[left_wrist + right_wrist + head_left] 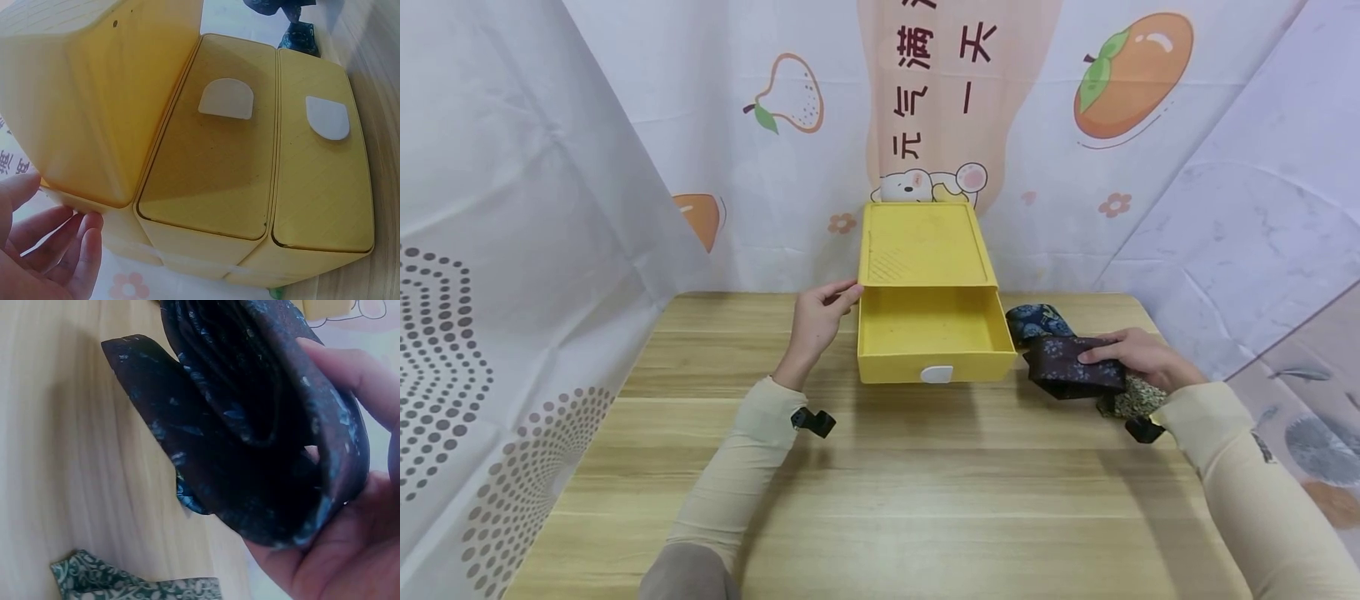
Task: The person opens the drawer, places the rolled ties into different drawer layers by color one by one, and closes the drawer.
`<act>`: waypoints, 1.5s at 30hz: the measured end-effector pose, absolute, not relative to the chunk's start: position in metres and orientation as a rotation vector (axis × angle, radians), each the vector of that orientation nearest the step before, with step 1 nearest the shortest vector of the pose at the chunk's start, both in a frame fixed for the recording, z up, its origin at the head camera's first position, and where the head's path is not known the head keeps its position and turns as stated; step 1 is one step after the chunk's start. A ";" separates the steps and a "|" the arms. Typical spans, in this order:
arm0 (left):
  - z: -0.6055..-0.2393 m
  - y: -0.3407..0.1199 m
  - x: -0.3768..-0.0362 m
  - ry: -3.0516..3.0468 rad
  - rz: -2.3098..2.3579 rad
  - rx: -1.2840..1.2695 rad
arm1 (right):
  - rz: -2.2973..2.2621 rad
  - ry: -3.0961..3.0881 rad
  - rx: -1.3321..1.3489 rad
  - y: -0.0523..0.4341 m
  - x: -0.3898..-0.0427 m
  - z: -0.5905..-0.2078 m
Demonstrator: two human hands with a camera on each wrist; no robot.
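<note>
A yellow drawer unit [925, 242] stands against the back curtain, its top drawer [880, 368] pulled out with a bare floor inside. My left hand [816, 321] is at the unit's left side, thumb by the upper front corner and loosely bent fingertips against the side wall. On the right, my right hand [1142, 354] holds a folded dark necktie [1060, 375] with small pale flowers, thumb on one face and the other fingers beneath. Behind it lies a blue patterned necktie [1037, 321]. A green and cream patterned necktie [1138, 398] is partly hidden under my right hand.
Two closed drawers show below the open one in the left wrist view, a middle drawer [206, 169] and a bottom drawer [319, 187], each with a white tab. The wooden table [895, 517] reaches back to a printed curtain [775, 183].
</note>
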State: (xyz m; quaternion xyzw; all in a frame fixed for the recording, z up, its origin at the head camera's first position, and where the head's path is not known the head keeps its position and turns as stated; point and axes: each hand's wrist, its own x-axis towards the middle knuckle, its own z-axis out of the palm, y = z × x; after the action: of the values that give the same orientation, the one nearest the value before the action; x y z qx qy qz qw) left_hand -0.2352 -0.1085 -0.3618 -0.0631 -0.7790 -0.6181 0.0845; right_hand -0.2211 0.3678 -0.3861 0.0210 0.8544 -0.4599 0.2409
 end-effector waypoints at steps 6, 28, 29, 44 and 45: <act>-0.362 -0.108 -0.236 -2.323 -1.838 -0.188 | -1.333 2.332 0.080 0.368 -0.222 -0.376; -0.363 -0.108 -0.236 -2.315 -1.826 -0.200 | -1.376 2.312 0.108 0.369 -0.227 -0.339; -0.363 -0.108 -0.236 -2.316 -1.826 -0.198 | -1.375 2.315 0.109 0.369 -0.228 -0.336; -0.364 -0.109 -0.236 -2.307 -1.834 -0.199 | -1.349 2.372 0.058 0.365 -0.229 -0.295; -0.364 -0.109 -0.235 -2.304 -1.838 -0.199 | -1.328 2.389 0.054 0.365 -0.229 -0.294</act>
State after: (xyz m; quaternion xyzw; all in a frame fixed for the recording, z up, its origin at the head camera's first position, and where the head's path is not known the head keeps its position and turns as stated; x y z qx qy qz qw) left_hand -0.2354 -0.1087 -0.3642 -0.0670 -0.7766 -0.6193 0.0936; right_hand -0.2294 0.3645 -0.2937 0.0193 0.8557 -0.4757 0.2026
